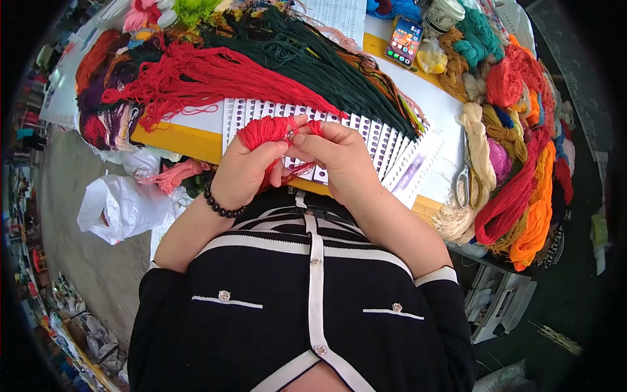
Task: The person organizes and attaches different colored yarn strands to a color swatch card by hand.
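Observation:
Just above my waist, at the table's edge, both hands meet over a small bundle of red thread (262, 132). My left hand (248, 163), with a dark bead bracelet at the wrist, is closed round the bundle. The fingers of my right hand (339, 153) pinch the red thread close to the left fingertips; some of it shows above the right knuckles. Loose red strands hang below the hands. Behind them lie punched white cards (366, 140) with dark oval marks, and a long red thread hank (222, 75) beside a dark green hank (287, 59).
Scissors (464, 179) lie at the right beside a cream hank (480, 144). Orange thread (537, 209) and other coloured hanks line the right edge. A lit phone (404, 42) rests at the back near a white tub (444, 14). A white plastic bag (124, 206) is at left.

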Demonstrator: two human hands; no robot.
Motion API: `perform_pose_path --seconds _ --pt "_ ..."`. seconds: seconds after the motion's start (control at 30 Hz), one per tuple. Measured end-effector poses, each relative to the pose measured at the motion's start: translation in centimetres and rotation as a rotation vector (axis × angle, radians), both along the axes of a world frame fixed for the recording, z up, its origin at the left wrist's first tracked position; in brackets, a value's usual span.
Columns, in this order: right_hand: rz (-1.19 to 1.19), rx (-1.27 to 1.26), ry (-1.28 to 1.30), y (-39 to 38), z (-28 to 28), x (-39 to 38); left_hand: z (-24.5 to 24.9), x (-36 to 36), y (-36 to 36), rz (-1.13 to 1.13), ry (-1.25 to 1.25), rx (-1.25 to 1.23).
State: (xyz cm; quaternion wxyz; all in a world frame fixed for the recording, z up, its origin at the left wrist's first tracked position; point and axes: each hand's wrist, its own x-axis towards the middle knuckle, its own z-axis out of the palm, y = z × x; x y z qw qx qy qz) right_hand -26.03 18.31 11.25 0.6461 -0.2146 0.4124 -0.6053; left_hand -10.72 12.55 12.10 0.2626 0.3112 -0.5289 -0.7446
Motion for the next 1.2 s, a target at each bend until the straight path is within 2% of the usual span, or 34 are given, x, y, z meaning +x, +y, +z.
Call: perform_pose_path --seconds 0.3,0.37,0.4,0.43,0.5,0.53,0.6,0.63,0.67,0.7,0.73,0.77,0.8,0.83,0.87,0.9,0.93,0.97,1.0,1.03,1.07,1.1,1.13,1.17,1.2 --pt "0.01 -0.064 0.064 0.3 -0.2 0.1 0.0 0.1 0.1 -0.03 -0.089 -0.053" --pt "-0.018 -0.136 0.638 0.3 -1.2 -0.3 -0.1 0.2 0.4 0.051 -0.026 -0.047" --pt "-0.022 -0.142 0.644 0.2 -1.0 -1.0 0.0 0.1 0.6 0.134 0.035 -0.04" --pt "-0.107 -0.214 0.814 -0.1 -0.6 -2.1 0.4 1.5 -0.4 0.039 0.059 -0.081" --pt "-0.288 -0.357 1.145 -0.6 0.4 -4.9 -1.4 5.4 -2.9 -0.02 0.607 0.317" --pt "-0.381 -0.424 1.305 -0.2 0.9 -6.1 -0.1 7.9 -3.0 0.156 0.603 0.357" --pt "-0.222 -0.146 -0.045 1.4 5.2 -8.7 -0.6 14.2 -6.0 0.721 0.471 0.166" --pt "-0.14 -0.296 -0.224 2.6 6.3 -10.4 -0.9 18.1 -7.6 0.489 0.817 0.36" --pt "-0.052 -0.446 -0.399 4.0 7.1 -12.2 -1.3 21.4 -9.3 0.649 0.789 0.41" --pt "-0.088 -0.542 -0.488 5.2 7.5 -13.6 -2.0 24.8 -10.9 0.811 0.76 0.461" --pt "-0.121 -0.636 -0.578 6.3 7.7 -15.0 -3.9 29.3 -12.6 0.723 0.851 0.517" --pt "-0.166 -0.57 -0.536 7.5 7.7 -16.7 -5.2 32.3 -13.2 0.847 0.756 0.452" --pt "-0.214 -0.506 -0.493 8.7 7.6 -18.7 -6.7 36.5 -14.5 0.846 0.759 0.454" --pt "-0.218 -0.449 -0.432 9.7 6.7 -21.3 -8.3 40.8 -15.9 0.9 0.582 0.356" --pt "-0.222 -0.393 -0.37 10.7 5.5 -24.1 -9.2 42.7 -16.4 0.946 0.405 0.257" --pt "-0.339 -0.279 -0.268 11.8 4.7 -27.0 -8.7 42.3 -15.9 0.943 0.408 0.261" --pt "-0.444 -0.181 -0.159 13.2 4.3 -29.9 -7.5 41.5 -15.3 1.108 0.041 0.113" --pt "-0.655 -0.054 -0.041 14.6 4.3 -32.5 -6.6 40.9 -14.8 1.243 -0.337 -0.043" --pt "-0.805 0.004 0.092 16.3 4.6 -35.2 -6.3 41.0 -14.6 1.238 -0.339 -0.039" --pt "-0.933 0.043 0.264 18.3 4.8 -38.1 -6.1 41.2 -14.6 1.323 -0.423 -0.062" --pt "-1.251 0.257 0.599 19.5 5.0 -40.7 -6.0 41.2 -14.8 1.409 -0.508 -0.087" --pt "-1.322 0.098 0.994 21.9 3.8 -44.4 -6.0 40.6 -15.0 1.407 -0.436 -0.078" --pt "-1.338 0.076 1.248 20.6 6.1 -40.4 -5.2 37.7 -14.3 1.29 -0.351 -0.033" --pt "-1.217 0.049 1.227 18.6 6.8 -37.3 -3.7 32.6 -12.9 1.172 -0.27 0.012" --pt "-1.097 0.026 1.205 16.3 6.9 -34.4 -2.6 27.0 -11.7 1.079 -0.076 0.126"
